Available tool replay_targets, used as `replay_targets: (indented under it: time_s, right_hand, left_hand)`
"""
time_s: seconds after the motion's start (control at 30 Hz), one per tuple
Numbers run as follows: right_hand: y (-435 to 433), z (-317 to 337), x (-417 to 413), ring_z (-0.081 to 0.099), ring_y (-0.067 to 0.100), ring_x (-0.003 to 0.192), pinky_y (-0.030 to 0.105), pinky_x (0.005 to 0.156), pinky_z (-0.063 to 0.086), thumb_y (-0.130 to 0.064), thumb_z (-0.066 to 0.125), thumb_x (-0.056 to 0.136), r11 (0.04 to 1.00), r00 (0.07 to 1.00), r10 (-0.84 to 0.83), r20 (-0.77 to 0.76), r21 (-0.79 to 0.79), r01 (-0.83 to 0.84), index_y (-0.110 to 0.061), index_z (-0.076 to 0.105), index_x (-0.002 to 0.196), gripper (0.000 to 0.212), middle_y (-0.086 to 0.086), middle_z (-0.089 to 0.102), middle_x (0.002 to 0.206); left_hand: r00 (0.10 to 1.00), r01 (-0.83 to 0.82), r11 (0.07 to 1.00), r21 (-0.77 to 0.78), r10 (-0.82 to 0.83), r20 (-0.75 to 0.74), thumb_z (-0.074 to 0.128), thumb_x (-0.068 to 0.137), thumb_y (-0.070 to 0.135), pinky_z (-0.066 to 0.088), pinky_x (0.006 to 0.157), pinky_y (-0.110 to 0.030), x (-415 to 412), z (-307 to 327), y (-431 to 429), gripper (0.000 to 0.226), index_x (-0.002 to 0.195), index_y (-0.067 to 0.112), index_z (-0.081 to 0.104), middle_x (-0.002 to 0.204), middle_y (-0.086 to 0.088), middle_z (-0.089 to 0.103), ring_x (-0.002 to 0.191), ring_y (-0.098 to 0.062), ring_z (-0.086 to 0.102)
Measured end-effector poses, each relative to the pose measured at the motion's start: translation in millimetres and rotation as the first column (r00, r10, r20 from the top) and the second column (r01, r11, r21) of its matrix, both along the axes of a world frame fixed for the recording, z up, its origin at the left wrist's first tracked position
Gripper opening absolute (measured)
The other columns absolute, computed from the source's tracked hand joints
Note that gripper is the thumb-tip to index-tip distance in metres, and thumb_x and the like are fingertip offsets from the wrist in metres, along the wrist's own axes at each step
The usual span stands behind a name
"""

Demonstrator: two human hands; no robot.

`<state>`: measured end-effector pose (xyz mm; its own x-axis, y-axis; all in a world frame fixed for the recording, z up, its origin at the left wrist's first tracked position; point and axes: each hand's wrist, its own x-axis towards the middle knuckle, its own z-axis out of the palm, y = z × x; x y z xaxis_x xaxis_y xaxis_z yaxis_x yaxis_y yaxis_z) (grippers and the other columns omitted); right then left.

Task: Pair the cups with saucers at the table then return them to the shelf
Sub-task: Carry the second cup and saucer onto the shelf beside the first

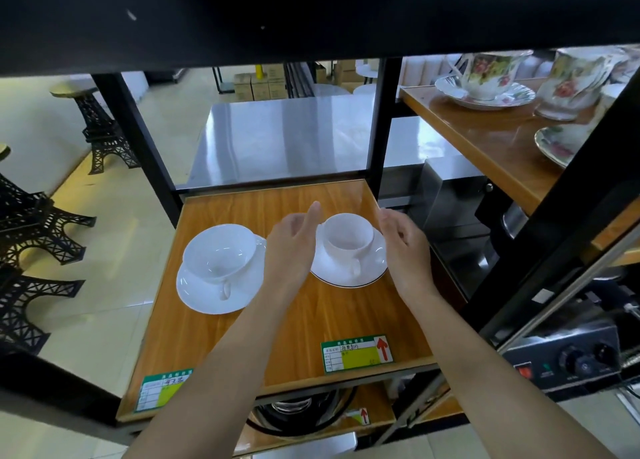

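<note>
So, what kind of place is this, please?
Probably a shop or showroom for tableware. The wooden shelf carries green price labels, floral cups are displayed on the next shelf, and cartons are stacked behind.

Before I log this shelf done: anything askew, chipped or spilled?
Nothing stands out. Both white cups sit upright on their saucers on the wooden shelf, with no visible spill or damage.
</note>
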<state>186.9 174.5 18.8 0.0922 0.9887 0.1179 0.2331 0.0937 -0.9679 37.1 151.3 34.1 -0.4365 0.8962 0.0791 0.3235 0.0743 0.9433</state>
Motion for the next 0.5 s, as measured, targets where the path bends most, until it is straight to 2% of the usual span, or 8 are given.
replay_targets:
  time_s: [0.07, 0.1, 0.17, 0.23, 0.3, 0.37, 0.43, 0.5]
  right_hand:
    - [-2, 9, -11, 0.056, 0.009, 0.101, 0.012, 0.07, 0.039, -0.043, 0.046, 0.093, 0.995, 0.997, 0.064, 0.041, 0.072, -0.067, -0.022, 0.06, 0.115, 0.034, -0.004, 0.062, 0.109]
    - [-4, 12, -20, 0.056, 0.008, 0.099, 0.012, 0.07, 0.039, -0.046, 0.047, 0.092, 0.991, 0.993, 0.102, 0.057, 0.083, -0.107, -0.022, 0.06, 0.118, 0.038, -0.005, 0.061, 0.111]
    - [-8, 18, -42, 0.056, 0.003, 0.093, 0.01, 0.069, 0.036, -0.056, 0.046, 0.087, 0.983, 0.984, 0.174, 0.035, 0.046, -0.176, -0.026, 0.059, 0.121, 0.047, -0.011, 0.059, 0.11]
    - [-13, 20, -65, 0.056, 0.003, 0.098, 0.009, 0.07, 0.035, -0.069, 0.041, 0.076, 0.96, 0.961, 0.275, -0.025, -0.039, -0.276, -0.029, 0.057, 0.125, 0.065, -0.013, 0.059, 0.116]
    - [-18, 17, -87, 0.054, 0.004, 0.103, 0.015, 0.079, 0.036, -0.076, 0.035, 0.068, 0.909, 0.919, 0.39, -0.049, -0.136, -0.393, -0.029, 0.054, 0.129, 0.079, -0.011, 0.058, 0.123]
    - [-21, 12, -104, 0.054, 0.006, 0.104, 0.027, 0.092, 0.033, -0.077, 0.032, 0.068, 0.848, 0.876, 0.475, -0.087, -0.219, -0.482, -0.028, 0.05, 0.132, 0.082, -0.009, 0.057, 0.127]
    - [-22, 7, -117, 0.05, 0.01, 0.107, 0.03, 0.093, 0.027, -0.076, 0.031, 0.071, 0.806, 0.849, 0.517, -0.108, -0.274, -0.525, -0.027, 0.047, 0.135, 0.082, -0.008, 0.053, 0.131]
    - [-22, 2, -125, 0.048, 0.01, 0.106, 0.029, 0.091, 0.028, -0.07, 0.032, 0.082, 0.791, 0.842, 0.525, -0.125, -0.294, -0.537, -0.026, 0.048, 0.134, 0.071, -0.009, 0.052, 0.128]
  left_hand:
    - [0.99, -0.072, 0.984, 0.166, 0.091, -0.11, 0.045, 0.088, 0.055, 0.04, 0.064, -0.017, -17, 8, -9, 0.048, 0.102, 0.014, 0.066, 0.092, 0.002, 0.065, 0.082, -0.008, 0.058]
    - [0.984, -0.111, 0.962, 0.249, 0.141, -0.106, 0.048, 0.089, 0.052, 0.041, 0.062, -0.016, -28, 13, -14, 0.045, 0.1, 0.013, 0.067, 0.089, -0.002, 0.066, 0.078, -0.009, 0.057]
    - [0.973, -0.22, 0.91, 0.352, 0.232, 0.009, 0.052, 0.089, 0.045, 0.04, 0.059, -0.007, -54, 22, -23, 0.04, 0.097, 0.01, 0.07, 0.085, -0.006, 0.067, 0.074, -0.006, 0.057]
    - [0.948, -0.316, 0.868, 0.383, 0.278, 0.153, 0.052, 0.09, 0.038, 0.04, 0.062, -0.002, -81, 24, -32, 0.031, 0.087, 0.014, 0.07, 0.076, 0.001, 0.065, 0.07, 0.005, 0.056]
    - [0.911, -0.4, 0.86, 0.315, 0.335, 0.241, 0.05, 0.091, 0.037, 0.041, 0.064, -0.009, -103, 20, -39, 0.026, 0.074, 0.02, 0.06, 0.074, 0.005, 0.054, 0.066, 0.002, 0.051]
    - [0.862, -0.468, 0.864, 0.184, 0.401, 0.309, 0.048, 0.092, 0.039, 0.038, 0.063, -0.017, -119, 11, -47, 0.03, 0.067, 0.024, 0.051, 0.072, 0.007, 0.048, 0.065, -0.003, 0.046]
    - [0.839, -0.472, 0.879, 0.068, 0.424, 0.341, 0.046, 0.091, 0.043, 0.035, 0.06, -0.023, -129, 0, -53, 0.036, 0.063, 0.022, 0.045, 0.067, 0.006, 0.043, 0.062, -0.007, 0.041]
    - [0.857, -0.433, 0.902, -0.006, 0.413, 0.308, 0.043, 0.091, 0.049, 0.033, 0.06, -0.03, -133, -10, -59, 0.043, 0.06, 0.018, 0.044, 0.064, 0.003, 0.042, 0.06, -0.012, 0.04]
